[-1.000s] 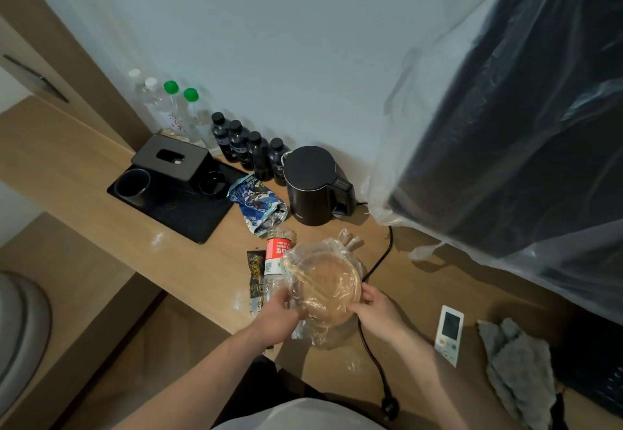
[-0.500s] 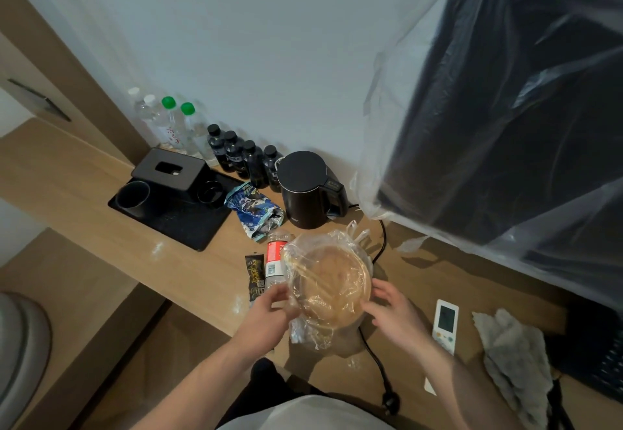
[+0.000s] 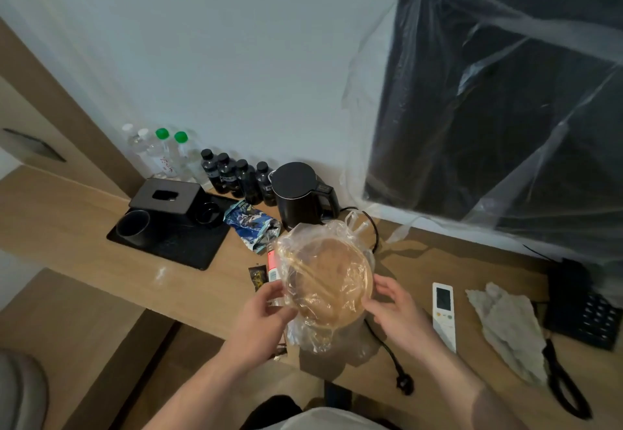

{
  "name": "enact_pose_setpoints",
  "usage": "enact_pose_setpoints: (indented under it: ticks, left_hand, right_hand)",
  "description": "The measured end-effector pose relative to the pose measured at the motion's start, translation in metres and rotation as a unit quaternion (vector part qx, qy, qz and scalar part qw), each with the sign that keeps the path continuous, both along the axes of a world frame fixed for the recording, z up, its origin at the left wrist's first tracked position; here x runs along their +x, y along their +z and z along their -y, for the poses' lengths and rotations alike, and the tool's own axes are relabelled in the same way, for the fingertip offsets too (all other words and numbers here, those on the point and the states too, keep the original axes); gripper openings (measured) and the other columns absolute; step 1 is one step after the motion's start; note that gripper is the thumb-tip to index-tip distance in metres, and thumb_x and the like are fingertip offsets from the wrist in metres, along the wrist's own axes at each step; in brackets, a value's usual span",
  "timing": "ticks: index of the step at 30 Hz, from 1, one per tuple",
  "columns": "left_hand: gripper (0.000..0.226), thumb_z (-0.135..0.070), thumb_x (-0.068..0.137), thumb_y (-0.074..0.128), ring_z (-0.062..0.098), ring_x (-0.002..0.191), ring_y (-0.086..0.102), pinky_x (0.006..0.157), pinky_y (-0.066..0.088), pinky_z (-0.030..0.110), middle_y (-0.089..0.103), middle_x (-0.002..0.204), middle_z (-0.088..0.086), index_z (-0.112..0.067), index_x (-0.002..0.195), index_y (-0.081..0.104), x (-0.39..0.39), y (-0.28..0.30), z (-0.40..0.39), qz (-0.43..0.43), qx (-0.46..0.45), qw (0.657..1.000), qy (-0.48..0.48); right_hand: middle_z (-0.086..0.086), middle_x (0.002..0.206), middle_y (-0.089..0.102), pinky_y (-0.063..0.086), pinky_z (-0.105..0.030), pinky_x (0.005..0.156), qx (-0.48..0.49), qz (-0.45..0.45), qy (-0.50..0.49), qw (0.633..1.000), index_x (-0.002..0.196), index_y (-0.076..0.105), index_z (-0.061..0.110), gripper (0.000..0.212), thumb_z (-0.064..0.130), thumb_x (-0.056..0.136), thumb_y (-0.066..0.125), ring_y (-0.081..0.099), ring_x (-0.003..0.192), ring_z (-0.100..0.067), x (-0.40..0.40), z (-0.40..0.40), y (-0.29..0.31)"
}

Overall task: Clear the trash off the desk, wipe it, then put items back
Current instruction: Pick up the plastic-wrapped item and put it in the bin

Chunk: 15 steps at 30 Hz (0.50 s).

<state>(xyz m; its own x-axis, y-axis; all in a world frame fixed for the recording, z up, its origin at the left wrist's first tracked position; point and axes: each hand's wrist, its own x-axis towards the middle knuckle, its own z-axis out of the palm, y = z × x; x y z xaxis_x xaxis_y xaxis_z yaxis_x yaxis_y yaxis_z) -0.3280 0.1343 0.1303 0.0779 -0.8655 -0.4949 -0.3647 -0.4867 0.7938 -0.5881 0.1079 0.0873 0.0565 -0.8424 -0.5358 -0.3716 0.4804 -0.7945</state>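
Observation:
A round brown disposable bowl [image 3: 332, 279] wrapped in a clear plastic bag, with chopsticks inside, is held tilted above the wooden desk's [image 3: 84, 227] front edge. My left hand [image 3: 266, 315] pinches its left rim through the bag. My right hand [image 3: 397, 311] curls round its right rim. Behind the bowl, partly hidden, are a plastic bottle with a red label [image 3: 272, 261] and a dark wrapper [image 3: 256, 276]. A crumpled blue snack bag [image 3: 253, 225] lies further back. A grey cloth [image 3: 505, 325] lies on the desk to the right.
A black kettle [image 3: 300, 193] stands behind the bowl, its cord and plug [image 3: 404, 384] trailing off the front edge. A black tray [image 3: 188, 247] with a tissue box [image 3: 165, 195] and cup [image 3: 133, 227] sits left, bottles [image 3: 236, 176] behind. A white remote [image 3: 444, 311], black phone [image 3: 583, 311] and plastic-covered screen [image 3: 505, 92] are right.
The bagged bowl has come up off the desk between both hands and tilted towards me. My right hand's fingers loosened and shifted along the rim.

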Motion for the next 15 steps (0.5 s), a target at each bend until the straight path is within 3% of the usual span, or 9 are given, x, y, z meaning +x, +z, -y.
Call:
enact_pose_setpoints:
  ticks: [3, 5, 10, 15]
  left_hand:
    - [0.049, -0.026, 0.098, 0.069, -0.001, 0.102, 0.069, 0.085, 0.056, 0.022, 0.065, 0.125, -0.023, -0.033, 0.143, 0.053, 0.011, 0.010, -0.014, 0.019, -0.034, 0.999, -0.027]
    - [0.049, -0.029, 0.098, 0.069, -0.003, 0.102, 0.068, 0.082, 0.054, 0.019, 0.065, 0.126, -0.025, -0.033, 0.144, 0.053, 0.022, 0.016, -0.025, 0.024, -0.048, 0.998, -0.042]
    - [0.048, -0.028, 0.097, 0.068, -0.007, 0.096, 0.069, 0.074, 0.053, 0.016, 0.071, 0.120, -0.020, -0.032, 0.143, 0.055, 0.057, 0.023, -0.068, 0.022, -0.045, 0.997, -0.062]
    - [0.044, -0.031, 0.094, 0.070, -0.002, 0.101, 0.069, 0.093, 0.058, 0.037, 0.072, 0.117, -0.021, -0.034, 0.137, 0.061, 0.101, 0.010, -0.120, 0.024, -0.046, 0.996, -0.074]
  right_hand:
    - [0.038, 0.121, 0.051, 0.050, -0.052, 0.108, -0.012, 0.014, -0.016, 1.000, 0.133, 0.046, 0.058, 0.052, 0.057, 0.088, 0.073, 0.065, 0.112, 0.000, 0.011, -0.022, 0.007]
    - [0.035, 0.122, 0.052, 0.051, -0.050, 0.108, -0.018, 0.019, -0.030, 0.999, 0.138, 0.048, 0.052, 0.055, 0.052, 0.089, 0.074, 0.065, 0.112, 0.000, 0.020, -0.038, 0.010]
    - [0.033, 0.127, 0.056, 0.051, -0.049, 0.108, -0.028, 0.027, -0.066, 0.997, 0.120, 0.048, 0.064, 0.049, 0.062, 0.080, 0.077, 0.065, 0.114, 0.000, 0.051, -0.095, 0.023]
    - [0.032, 0.129, 0.058, 0.051, -0.048, 0.108, -0.024, 0.029, -0.094, 0.995, 0.125, 0.053, 0.062, 0.057, 0.069, 0.074, 0.078, 0.066, 0.115, -0.001, 0.091, -0.167, 0.023]
